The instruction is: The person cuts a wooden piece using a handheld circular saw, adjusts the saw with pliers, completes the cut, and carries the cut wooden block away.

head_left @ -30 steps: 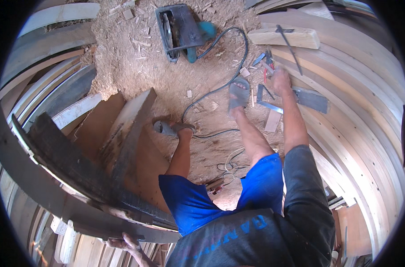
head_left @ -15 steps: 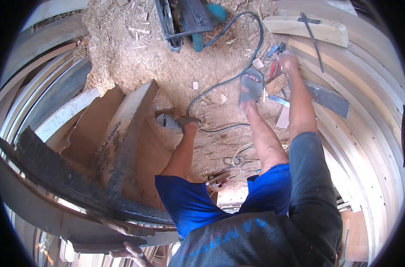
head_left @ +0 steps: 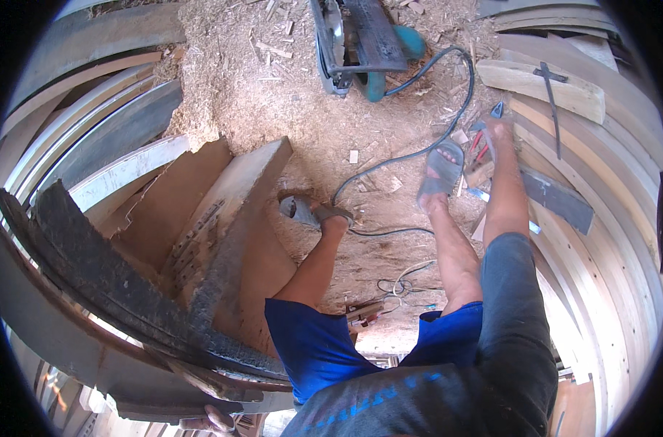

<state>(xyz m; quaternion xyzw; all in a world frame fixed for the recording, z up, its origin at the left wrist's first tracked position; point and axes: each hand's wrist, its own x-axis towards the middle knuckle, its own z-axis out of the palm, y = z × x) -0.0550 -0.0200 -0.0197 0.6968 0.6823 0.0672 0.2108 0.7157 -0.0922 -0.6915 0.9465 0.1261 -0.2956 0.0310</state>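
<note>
Sawdust and wood chips cover the ground [head_left: 273, 109] under a person who stands astride in blue shorts and grey sandals, bent far forward. The right hand [head_left: 497, 131] is stretched down to the ground just beyond the right foot [head_left: 440, 171], and its fingers are curled around the red-handled pliers [head_left: 484, 135], whose blue-tipped end pokes out above the knuckles; the tool sits among small offcuts beside a dark flat board [head_left: 557, 200]. The left hand [head_left: 207, 421] is low at the bottom edge of the view, fingers wrapped under the rim of a stack of long curved dark planks [head_left: 105, 277] that sweep across the left side. How tight that grip is I cannot tell, since only a few fingers show. A teal circular saw [head_left: 364, 40] lies at the top, and its black cord [head_left: 419, 149] trails down between the two feet and loops near the left foot [head_left: 313, 213]. A pale plank [head_left: 542, 87] with a dark T-shaped tool [head_left: 551, 95] lying on it rests to the upper right, well apart from the saw. Curved pale boards [head_left: 608, 240] line the right side.
</note>
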